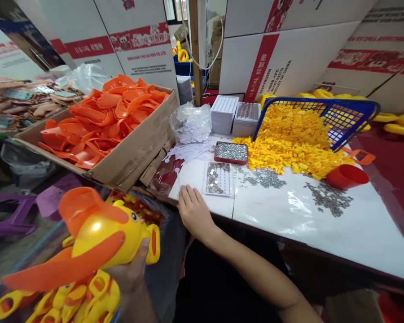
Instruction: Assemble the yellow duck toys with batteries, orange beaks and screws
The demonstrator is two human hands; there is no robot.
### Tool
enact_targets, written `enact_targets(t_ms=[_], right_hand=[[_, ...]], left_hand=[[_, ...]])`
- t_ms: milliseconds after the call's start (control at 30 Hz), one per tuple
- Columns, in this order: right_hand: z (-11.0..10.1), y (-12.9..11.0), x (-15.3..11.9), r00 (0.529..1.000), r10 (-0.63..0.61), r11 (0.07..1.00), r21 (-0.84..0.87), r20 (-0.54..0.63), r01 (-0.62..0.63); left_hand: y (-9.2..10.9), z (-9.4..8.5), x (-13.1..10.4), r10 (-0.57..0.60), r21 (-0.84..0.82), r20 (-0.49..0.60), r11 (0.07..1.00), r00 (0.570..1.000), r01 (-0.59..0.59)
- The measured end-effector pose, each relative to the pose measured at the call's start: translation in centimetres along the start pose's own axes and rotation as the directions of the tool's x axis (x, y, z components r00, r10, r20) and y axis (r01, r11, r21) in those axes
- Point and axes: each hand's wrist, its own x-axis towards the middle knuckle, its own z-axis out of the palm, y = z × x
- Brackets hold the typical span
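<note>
My left hand (132, 274) is closed around a yellow duck-head toy (104, 231) with a wide orange beak (54, 269), held low at the left above a pile of similar yellow toys (77, 300). My right hand (193, 211) lies flat, palm down, on the near edge of the white table (323, 233), holding nothing. Its fingertips are just left of a small clear tray (218, 178) filled with small metal pieces. Behind that tray sits a red tray (231, 152) full of the same pieces.
A cardboard box (134, 154) of orange beak parts stands at the left. A tipped blue basket (352, 114) spills small yellow parts (289, 139). A red cup (346, 176), loose metal pieces (328, 197), stacked white trays (224, 112) and a plastic bag (190, 123) are on the table.
</note>
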Motion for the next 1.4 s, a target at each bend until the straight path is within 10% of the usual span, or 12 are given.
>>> enact_targets(t_ms=[300, 367, 433, 567, 667, 767, 900, 1100, 1167, 1333, 1400], right_hand=[[-4.7, 0.8, -3.5, 0.979, -0.103, 0.995, -0.01, -0.179, 0.102], [-6.6, 1.0, -6.0, 0.965, -0.007, 0.99, 0.131, -0.262, 0.043], [-8.5, 1.4, -8.9, 0.902, 0.343, 0.819, 0.554, -0.264, -0.15], [-12.3, 4.2, -14.8, 0.42, 0.905, 0.167, 0.965, -0.069, -0.201], [-14.8, 7.2, -17.9, 0.087, 0.982, 0.165, 0.986, -0.168, 0.037], [-16.5, 9.3, -19.4, -0.022, 0.977, 0.211, 0.964, -0.21, 0.162], [-16.6, 9.8, -19.5, -0.005, 0.982, 0.188, 0.976, -0.188, 0.113], [-14.9, 8.9, -17.5, 0.049, 0.954, 0.3, 0.947, -0.296, -0.117], [-15.0, 9.1, -16.6, 0.139, 0.912, 0.409, 0.874, -0.386, -0.261], [-16.0, 10.0, -15.4, 0.544, 0.655, 0.753, 0.396, -0.525, -0.525], [-16.3, 10.3, -15.3, 0.566, 0.574, 0.797, 0.246, -0.591, -0.552]], left_hand=[[-1.1, 3.0, 1.1, 0.15, 0.262, 0.079, 0.951, 0.985, -0.166], [-0.5, 4.0, 1.4, 0.262, 0.306, 0.116, 0.908, 0.958, -0.286], [0.4, 5.2, 1.3, 0.338, 0.358, 0.195, 0.849, 0.921, -0.388], [2.2, 9.0, -0.8, 0.339, 0.312, 0.606, 0.731, 0.719, -0.607], [3.1, 12.6, -3.8, 0.355, 0.124, 0.83, 0.635, 0.43, -0.763], [3.7, 15.6, -7.6, 0.265, 0.055, 0.932, 0.57, 0.247, -0.82], [4.3, 17.6, -12.7, 0.127, 0.084, 0.977, 0.518, 0.173, -0.852], [4.5, 17.3, -15.9, 0.057, 0.253, 0.942, 0.529, 0.331, -0.81], [4.6, 16.9, -15.6, 0.021, 0.232, 0.956, 0.55, 0.292, -0.802], [5.2, 16.2, -14.0, -0.188, 0.253, 0.967, 0.72, 0.17, -0.646], [5.4, 16.2, -13.8, -0.253, 0.301, 0.953, 0.746, 0.166, -0.594]])
